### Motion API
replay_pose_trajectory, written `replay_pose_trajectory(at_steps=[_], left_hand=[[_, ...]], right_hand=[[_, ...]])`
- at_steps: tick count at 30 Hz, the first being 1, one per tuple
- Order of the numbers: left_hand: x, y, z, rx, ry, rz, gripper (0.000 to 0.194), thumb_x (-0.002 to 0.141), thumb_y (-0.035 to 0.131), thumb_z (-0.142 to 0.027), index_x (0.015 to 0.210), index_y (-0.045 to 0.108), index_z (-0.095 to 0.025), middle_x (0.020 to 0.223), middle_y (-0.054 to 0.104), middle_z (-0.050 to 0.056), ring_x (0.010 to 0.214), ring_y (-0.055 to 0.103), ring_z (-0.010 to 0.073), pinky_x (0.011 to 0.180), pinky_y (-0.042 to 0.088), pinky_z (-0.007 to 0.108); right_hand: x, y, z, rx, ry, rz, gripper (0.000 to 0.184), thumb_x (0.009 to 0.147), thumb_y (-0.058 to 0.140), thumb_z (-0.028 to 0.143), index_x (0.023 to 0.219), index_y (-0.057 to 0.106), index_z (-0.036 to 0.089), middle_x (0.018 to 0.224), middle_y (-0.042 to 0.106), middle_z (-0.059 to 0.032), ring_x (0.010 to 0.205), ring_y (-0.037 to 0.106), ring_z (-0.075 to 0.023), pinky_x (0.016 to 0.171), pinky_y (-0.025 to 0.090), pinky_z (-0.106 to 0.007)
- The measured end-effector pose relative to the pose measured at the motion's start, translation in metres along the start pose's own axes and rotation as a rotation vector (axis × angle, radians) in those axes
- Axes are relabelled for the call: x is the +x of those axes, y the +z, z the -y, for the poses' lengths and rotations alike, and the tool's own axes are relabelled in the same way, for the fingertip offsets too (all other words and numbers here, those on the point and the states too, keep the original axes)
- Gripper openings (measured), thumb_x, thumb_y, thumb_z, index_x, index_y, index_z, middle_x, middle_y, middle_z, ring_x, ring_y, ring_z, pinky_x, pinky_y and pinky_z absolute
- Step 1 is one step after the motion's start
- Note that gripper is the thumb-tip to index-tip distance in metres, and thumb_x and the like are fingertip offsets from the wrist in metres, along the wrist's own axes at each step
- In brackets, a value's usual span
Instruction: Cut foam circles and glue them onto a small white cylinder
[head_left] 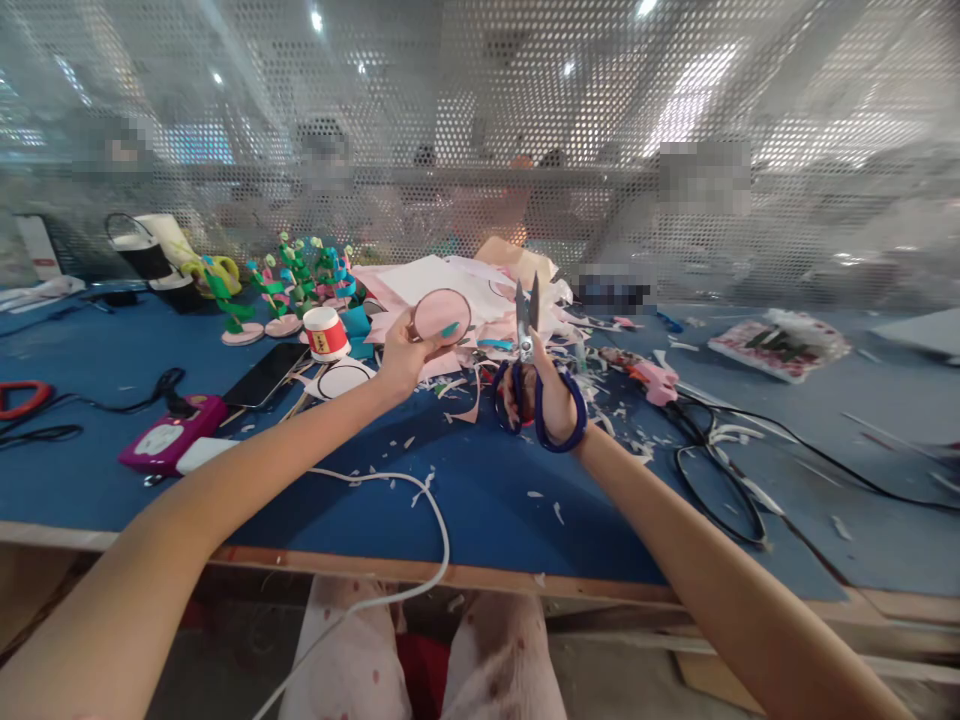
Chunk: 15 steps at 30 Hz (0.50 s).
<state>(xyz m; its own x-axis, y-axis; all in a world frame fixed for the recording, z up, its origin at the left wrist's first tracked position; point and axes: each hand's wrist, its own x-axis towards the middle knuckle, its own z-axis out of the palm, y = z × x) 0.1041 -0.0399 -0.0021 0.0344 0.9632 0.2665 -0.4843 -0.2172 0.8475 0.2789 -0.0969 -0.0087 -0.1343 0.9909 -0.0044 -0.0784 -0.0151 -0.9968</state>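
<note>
My left hand (pixel 405 355) pinches a pink paper disc (pixel 441 315) with a dark outline at its edge, held above the paper scraps. To the right of it, my right hand (pixel 551 395) grips scissors (pixel 526 345) with blue handles, fingers through the loops. Their blades point up and away from me, slightly parted and apart from the disc. Behind both hands lies a heap of pink and white paper sheets (pixel 450 275). A white disc (pixel 345 380) with a black outline rests on the table left of my left wrist.
Paper flower stems (pixel 296 275) on pink bases stand at the back left, near a red-and-white cup (pixel 326 335). A phone (pixel 266 376) and a purple power adapter (pixel 172 435) sit left. A pink glue gun (pixel 656 382) with a black cord lies right. A white cable (pixel 442 520) crosses the front edge.
</note>
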Motion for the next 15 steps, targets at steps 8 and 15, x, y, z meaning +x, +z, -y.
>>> replay_pose_trajectory(at_steps=[8, 15], left_hand=[[-0.010, -0.006, 0.021, -0.144, -0.415, -0.104, 0.037, 0.072, 0.057, 0.008, 0.098, 0.061, -0.018, 0.093, 0.074, 0.002, 0.093, 0.072, 0.0177, 0.101, 0.052, 0.042], [-0.011, -0.006, 0.020, -0.201, -0.486, -0.078, 0.022, 0.077, 0.056, 0.005, 0.072, 0.064, -0.015, 0.069, 0.072, 0.000, 0.085, 0.072, 0.0157, 0.103, 0.050, 0.041]], right_hand=[[0.002, 0.000, -0.005, 0.022, 0.012, 0.172, 0.074, 0.074, 0.018, 0.087, 0.045, 0.041, 0.023, 0.036, 0.035, 0.0026, 0.026, 0.029, -0.0084, 0.026, 0.029, -0.024], [-0.003, 0.002, 0.001, -0.095, 0.012, 0.139, 0.070, 0.077, 0.010, 0.083, 0.049, 0.038, 0.025, 0.036, 0.034, 0.0032, 0.027, 0.027, -0.0095, 0.027, 0.028, -0.026]])
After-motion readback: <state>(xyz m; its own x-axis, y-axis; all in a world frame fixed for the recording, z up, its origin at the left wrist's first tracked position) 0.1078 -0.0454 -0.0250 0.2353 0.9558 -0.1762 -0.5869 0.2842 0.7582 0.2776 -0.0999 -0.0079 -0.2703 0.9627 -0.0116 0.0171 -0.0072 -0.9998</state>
